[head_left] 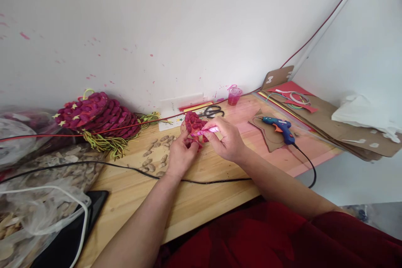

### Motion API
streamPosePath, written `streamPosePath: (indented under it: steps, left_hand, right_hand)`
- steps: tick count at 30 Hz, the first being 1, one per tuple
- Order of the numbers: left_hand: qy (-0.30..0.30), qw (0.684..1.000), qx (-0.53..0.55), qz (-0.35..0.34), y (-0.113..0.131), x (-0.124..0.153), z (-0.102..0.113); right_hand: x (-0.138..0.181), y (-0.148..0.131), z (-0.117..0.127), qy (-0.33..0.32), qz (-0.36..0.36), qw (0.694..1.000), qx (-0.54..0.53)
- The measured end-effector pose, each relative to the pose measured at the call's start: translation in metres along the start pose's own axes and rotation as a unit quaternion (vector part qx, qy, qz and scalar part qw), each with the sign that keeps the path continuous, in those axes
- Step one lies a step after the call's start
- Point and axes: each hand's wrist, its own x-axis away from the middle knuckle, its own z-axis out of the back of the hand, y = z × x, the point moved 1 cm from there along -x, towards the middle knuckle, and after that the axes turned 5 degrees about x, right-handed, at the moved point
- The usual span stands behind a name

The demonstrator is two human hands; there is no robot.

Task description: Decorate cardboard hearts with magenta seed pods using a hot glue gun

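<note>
My left hand [181, 153] grips the lower edge of a small red craft piece [194, 124] covered in painted shells, held just above the wooden table [201, 201]. My right hand [228, 139] pinches a thin pink brush [207, 130] whose tip touches the craft piece. Several unpainted shells [157, 155] lie scattered on the table to the left of my left hand.
A stack of finished red shell pieces with yellow fringe [97, 119] sits at the left. Scissors [212, 112], a pink paint cup [234, 95], a blue glue gun [281, 127] on cardboard, a black cable [125, 168] and bags of shells [40, 184] surround the work area.
</note>
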Motion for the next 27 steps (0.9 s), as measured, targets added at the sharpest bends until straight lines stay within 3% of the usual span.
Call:
streamPosePath:
  steps: [27]
  left_hand:
    - [-0.017, 0.986, 0.154, 0.059, 0.0011, -0.0021, -0.0012]
  right_hand:
    - [0.0010, 0.0077, 0.0035, -0.004, -0.018, 1.000, -0.003]
